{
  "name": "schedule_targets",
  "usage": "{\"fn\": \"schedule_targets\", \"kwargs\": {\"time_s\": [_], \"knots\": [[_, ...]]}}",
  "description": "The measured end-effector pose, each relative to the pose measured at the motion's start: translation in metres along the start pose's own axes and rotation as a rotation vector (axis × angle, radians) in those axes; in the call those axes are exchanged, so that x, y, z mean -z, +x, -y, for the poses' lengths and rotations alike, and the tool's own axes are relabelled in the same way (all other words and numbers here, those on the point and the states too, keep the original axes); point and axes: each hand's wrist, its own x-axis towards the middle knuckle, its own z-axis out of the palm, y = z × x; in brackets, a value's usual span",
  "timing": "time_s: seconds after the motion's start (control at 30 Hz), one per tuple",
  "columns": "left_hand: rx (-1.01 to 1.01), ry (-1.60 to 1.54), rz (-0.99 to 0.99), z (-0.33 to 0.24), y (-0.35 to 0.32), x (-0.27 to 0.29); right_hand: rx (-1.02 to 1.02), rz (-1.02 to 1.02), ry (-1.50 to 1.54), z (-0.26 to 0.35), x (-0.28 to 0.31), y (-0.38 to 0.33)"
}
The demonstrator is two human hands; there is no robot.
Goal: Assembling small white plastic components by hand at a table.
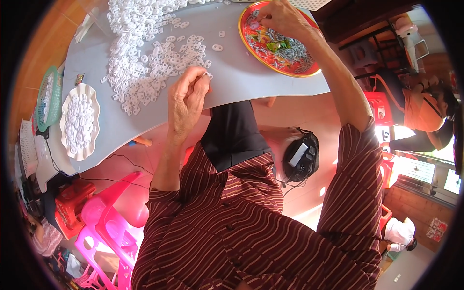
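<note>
Left hand (188, 96) pinches a white plastic piece (208, 75) over the front worktop (232, 77) edge; open surface separates it from the red tray (275, 68). Right hand (287, 20): fingertips bunched inside the rim, hold indiscernible from here.

Grey table (232, 89) at top, edge bowed by the lens. Floor (309, 106) pinkish, bright sun patches (311, 217) lower middle. Pink plastic chair (102, 223) lower left, red stool (72, 205) near it. Window (416, 169) far right, strong daylight; brown wall (411, 203) below, poster (436, 228) on it.
</note>
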Motion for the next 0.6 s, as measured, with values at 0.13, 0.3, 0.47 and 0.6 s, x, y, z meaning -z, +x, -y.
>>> {"fn": "schedule_targets", "kwargs": {"time_s": [0.13, 0.3, 0.47, 0.6], "knots": [[-0.006, -0.002, 0.005, 0.001, 0.001, -0.002, -0.051, 0.058, -0.043, 0.009, 0.001, 0.002], [0.032, 0.059, -0.020, 0.002, -0.002, 0.004, 0.009, 0.071, -0.193, 0.007, -0.034, 0.022], [0.010, 0.083, 0.008, -0.001, 0.005, -0.007, 0.034, 0.048, -0.462, -0.004, -0.012, -0.006], [0.025, 0.178, -0.019, 0.000, 0.000, 0.002, -0.177, -0.009, -0.145, 0.009, -0.018, 0.002]]}}
